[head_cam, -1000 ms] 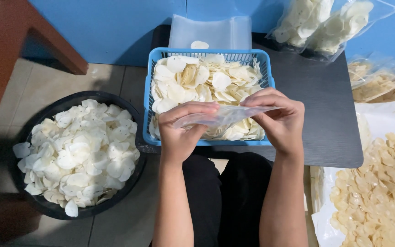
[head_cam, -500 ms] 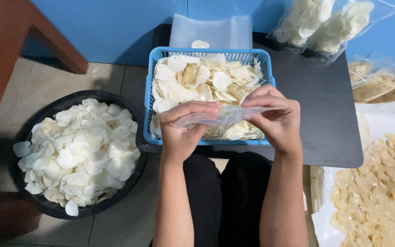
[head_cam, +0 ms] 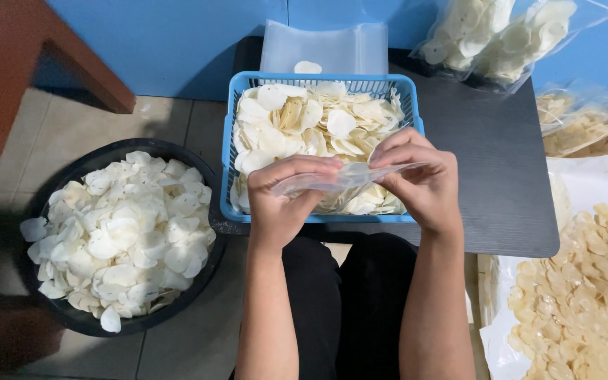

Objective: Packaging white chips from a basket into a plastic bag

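A black tub (head_cam: 198,285) of white chips sits on the tiled floor (head_cam: 72,127) at left, beside a brown bench (head_cam: 8,63). A stack of clear bags (head_cam: 321,49) lies on the dark table (head_cam: 494,162) against the blue wall (head_cam: 177,35) — one chip rests on top. Filled bags (head_cam: 501,35) lean at upper right. Yellowish chips (head_cam: 585,295) spread over a white sheet (head_cam: 592,183) at lower right.

Blue basket (head_cam: 233,141), white chips (head_cam: 318,119)
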